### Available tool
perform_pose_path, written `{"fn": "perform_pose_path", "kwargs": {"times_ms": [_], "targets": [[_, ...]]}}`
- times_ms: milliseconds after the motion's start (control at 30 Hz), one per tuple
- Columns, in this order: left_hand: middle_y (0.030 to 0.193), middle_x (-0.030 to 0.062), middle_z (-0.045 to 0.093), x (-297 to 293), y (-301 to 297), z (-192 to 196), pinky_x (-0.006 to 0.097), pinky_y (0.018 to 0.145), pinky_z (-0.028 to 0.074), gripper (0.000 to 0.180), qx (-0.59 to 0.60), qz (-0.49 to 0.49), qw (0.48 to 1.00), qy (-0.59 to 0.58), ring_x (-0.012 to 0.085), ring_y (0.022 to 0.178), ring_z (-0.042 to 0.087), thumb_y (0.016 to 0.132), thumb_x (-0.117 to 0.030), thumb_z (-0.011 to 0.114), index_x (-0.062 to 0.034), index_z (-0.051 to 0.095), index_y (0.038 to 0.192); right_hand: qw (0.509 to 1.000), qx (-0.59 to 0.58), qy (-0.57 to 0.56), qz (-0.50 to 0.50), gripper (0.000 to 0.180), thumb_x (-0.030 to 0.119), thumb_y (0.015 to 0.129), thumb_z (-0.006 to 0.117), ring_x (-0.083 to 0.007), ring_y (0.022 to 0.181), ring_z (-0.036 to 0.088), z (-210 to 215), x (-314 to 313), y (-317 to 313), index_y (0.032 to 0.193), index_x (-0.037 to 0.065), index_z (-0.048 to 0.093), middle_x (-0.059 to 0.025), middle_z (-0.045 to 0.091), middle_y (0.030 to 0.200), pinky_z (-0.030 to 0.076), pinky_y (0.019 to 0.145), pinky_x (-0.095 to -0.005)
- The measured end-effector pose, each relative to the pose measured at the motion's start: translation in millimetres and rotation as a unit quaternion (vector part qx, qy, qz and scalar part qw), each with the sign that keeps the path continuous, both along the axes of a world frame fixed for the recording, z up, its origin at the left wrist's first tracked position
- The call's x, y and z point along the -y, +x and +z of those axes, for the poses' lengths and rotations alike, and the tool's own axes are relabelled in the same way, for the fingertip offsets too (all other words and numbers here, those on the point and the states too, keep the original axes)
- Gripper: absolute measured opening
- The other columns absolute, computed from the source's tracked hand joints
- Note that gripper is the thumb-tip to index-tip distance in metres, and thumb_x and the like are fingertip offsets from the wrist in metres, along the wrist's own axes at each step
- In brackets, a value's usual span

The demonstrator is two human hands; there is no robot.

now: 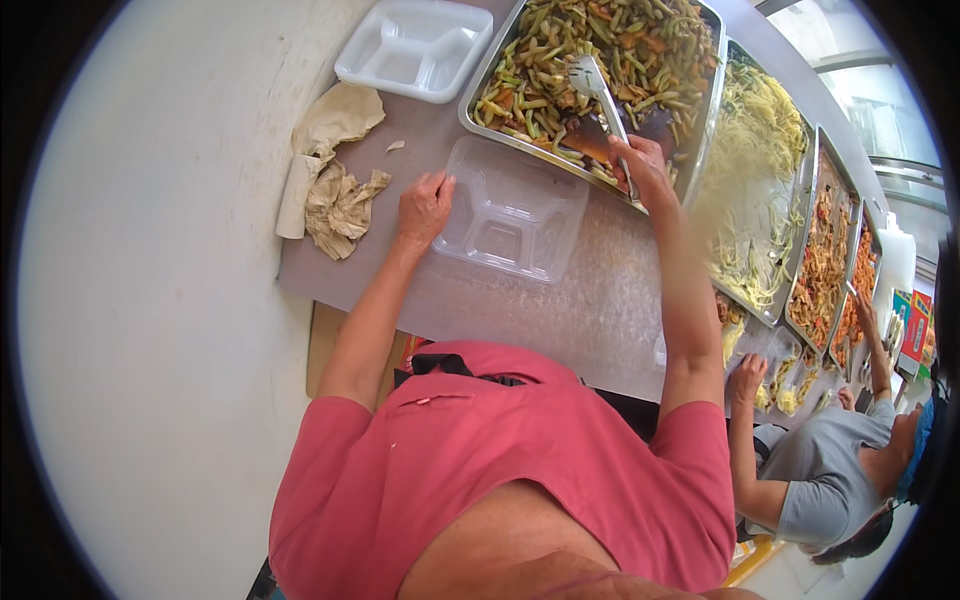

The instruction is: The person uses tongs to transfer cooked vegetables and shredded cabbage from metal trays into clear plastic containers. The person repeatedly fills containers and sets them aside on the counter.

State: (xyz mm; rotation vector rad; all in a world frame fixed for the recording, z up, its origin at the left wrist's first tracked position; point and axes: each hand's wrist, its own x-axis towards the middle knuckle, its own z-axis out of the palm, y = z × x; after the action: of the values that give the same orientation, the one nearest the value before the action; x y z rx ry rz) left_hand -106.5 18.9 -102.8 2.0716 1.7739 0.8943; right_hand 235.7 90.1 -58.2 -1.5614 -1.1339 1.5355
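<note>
On the table in front of me lies a clear plastic compartment tray point(512, 222) with nothing in it. My left hand point(427, 208) is closed at its left rim, fingers curled against the edge. Above the near side of a large metal pan point(484, 128), my right hand point(645, 172) grips metal serving tongs point(612, 112). The tongs' head rests over cooked green beans point(545, 70) mixed with orange-brown pieces. Dark brown sauce point(590, 138) shows at the pan's near side, where the food is thinner.
Left of the pan sits a whitish compartment tray point(415, 45), with crumpled brown paper point(340, 205) nearer me. To the right stand a pan of pale yellow shreds point(750, 130) and further food pans point(822, 250). A co-worker in grey point(840, 470) works there beside filled trays point(785, 385).
</note>
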Motion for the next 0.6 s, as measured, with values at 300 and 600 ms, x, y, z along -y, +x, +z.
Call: {"fn": "perform_pose_path", "kwargs": {"times_ms": [300,600], "targets": [[0.066,0.0148,0.055,-15,15,-6,0.046,0.055,0.045,0.018,-0.003,-0.013,1.0,0.017,0.0365,0.063,0.056,0.086,-0.018,0.058,-0.0054,0.056,0.073,0.996,0.018,-0.001,0.087,0.031,0.027,0.09,0.058,-0.0064,0.04,0.04,13,60,14,0.067,0.006,0.053,0.0014,0.046,0.05,0.03,0.039,-0.0239],[0.067,0.0146,0.055,-14,14,-7,0.046,0.056,0.045,0.018,0.02,-0.014,1.0,0.017,0.0364,0.064,0.056,0.085,-0.019,0.059,-0.0058,0.057,0.073,0.798,0.38,0.347,0.315,0.029,0.017,0.082,0.061,-0.0331,0.072,0.062,48,82,28,0.105,0.001,0.053,-0.0166,0.061,0.085,0.049,0.063,-0.0421]]}}
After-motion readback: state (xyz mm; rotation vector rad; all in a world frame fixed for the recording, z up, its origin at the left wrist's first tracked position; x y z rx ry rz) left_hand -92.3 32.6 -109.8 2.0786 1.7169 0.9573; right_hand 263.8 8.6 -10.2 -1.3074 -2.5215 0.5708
